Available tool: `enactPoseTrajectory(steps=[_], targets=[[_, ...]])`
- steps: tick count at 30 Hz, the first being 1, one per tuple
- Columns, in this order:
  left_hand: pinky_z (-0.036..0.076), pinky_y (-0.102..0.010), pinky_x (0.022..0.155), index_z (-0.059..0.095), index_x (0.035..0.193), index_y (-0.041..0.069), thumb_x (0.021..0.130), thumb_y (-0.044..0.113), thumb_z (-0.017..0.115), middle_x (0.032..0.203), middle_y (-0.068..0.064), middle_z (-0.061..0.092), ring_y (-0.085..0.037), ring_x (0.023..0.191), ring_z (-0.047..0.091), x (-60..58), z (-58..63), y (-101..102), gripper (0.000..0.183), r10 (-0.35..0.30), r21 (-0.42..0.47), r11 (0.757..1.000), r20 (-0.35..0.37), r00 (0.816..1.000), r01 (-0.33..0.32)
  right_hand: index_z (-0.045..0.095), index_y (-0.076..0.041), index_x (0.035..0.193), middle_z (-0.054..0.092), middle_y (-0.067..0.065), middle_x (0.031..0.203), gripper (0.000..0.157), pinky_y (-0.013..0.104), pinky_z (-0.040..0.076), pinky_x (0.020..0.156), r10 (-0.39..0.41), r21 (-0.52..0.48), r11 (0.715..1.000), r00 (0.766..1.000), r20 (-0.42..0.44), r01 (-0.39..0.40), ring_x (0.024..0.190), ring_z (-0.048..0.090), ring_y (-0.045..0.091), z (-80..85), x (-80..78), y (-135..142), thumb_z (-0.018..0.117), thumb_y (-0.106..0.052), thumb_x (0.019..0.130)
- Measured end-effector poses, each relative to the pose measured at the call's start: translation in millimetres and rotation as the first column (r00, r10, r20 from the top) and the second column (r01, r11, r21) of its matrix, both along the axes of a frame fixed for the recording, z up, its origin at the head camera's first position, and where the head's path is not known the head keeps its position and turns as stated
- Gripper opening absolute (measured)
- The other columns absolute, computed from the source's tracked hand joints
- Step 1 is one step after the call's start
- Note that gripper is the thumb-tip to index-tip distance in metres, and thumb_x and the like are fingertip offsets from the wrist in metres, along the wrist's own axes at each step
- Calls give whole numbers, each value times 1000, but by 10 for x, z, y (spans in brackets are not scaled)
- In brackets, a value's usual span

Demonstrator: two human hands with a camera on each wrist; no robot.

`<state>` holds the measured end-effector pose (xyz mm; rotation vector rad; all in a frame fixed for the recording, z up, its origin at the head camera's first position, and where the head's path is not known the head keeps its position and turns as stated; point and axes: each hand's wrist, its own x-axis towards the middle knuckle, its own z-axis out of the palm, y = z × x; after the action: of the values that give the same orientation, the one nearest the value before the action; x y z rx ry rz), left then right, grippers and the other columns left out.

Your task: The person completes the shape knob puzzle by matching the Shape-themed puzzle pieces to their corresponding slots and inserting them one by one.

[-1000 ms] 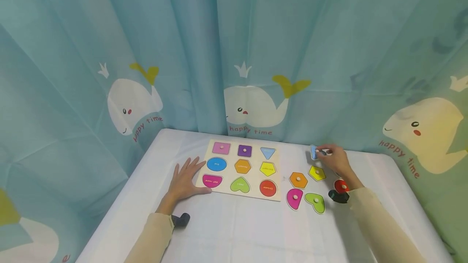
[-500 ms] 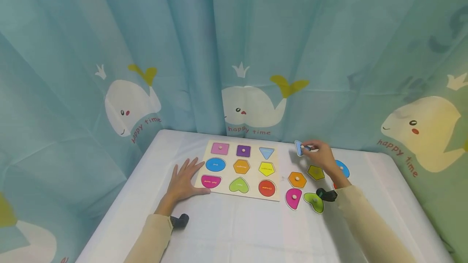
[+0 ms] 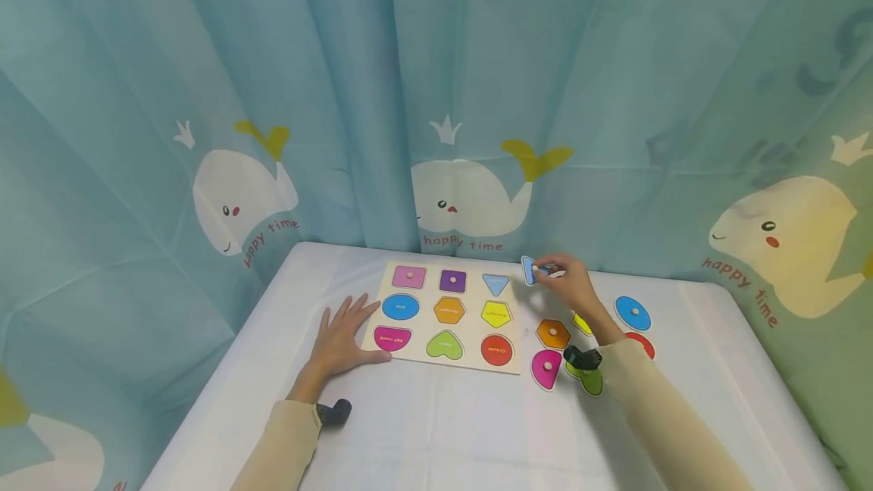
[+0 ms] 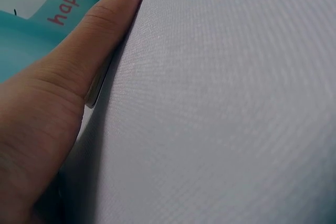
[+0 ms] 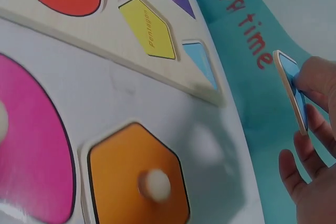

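Note:
A light blue triangle puzzle piece [image 3: 527, 270] is pinched by its knob in my right hand [image 3: 571, 284], raised just off the back right corner of the wooden puzzle board [image 3: 474, 332]. In the right wrist view the triangle piece [image 5: 290, 85] is tilted on edge between thumb and fingers. The board's triangle recess [image 3: 495, 284] lies just left of it. My left hand [image 3: 341, 339] rests with spread fingers on the board's left edge. In the left wrist view its thumb [image 4: 100, 30] lies along the board's edge.
Right of the board lie an orange hexagon [image 3: 553, 334], a magenta half round [image 3: 546, 369], a green heart [image 3: 590, 381], a yellow piece [image 3: 582, 323], a blue oval [image 3: 633, 313] and a red circle [image 3: 642, 341]. A pink rectangle [image 3: 409, 276] and purple square [image 3: 453, 280] sit in the board. A curtain [image 3: 327, 195] hangs behind.
My right hand has carried the triangle piece leftward from the right side of the table toward the board, uncovering the blue oval. My left hand stays on the board's edge.

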<state>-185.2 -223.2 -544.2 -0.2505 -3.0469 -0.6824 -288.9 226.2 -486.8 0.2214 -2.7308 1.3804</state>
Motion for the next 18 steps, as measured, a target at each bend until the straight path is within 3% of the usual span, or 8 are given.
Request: enactPoseTrajectory(steps=[10,18], targets=[[1,-69,121,43,157,19,67,69,82,168,-11,29,-40,156,13,3,-8,-7,110,2,4,1000,17,1000,-2,77,-3,110,62,20,125,20,46,49,90,47,-24,999,999,16,-47,111,57,39,-174,-145,-280,72,-15,94],[0,-69,121,43,158,19,67,67,83,168,-11,29,-40,156,13,4,8,8,110,3,1,1000,16,1000,-3,76,-5,112,59,19,129,21,52,49,100,68,1,998,993,99,-68,112,53,38,-303,-209,-502,71,-14,94]])
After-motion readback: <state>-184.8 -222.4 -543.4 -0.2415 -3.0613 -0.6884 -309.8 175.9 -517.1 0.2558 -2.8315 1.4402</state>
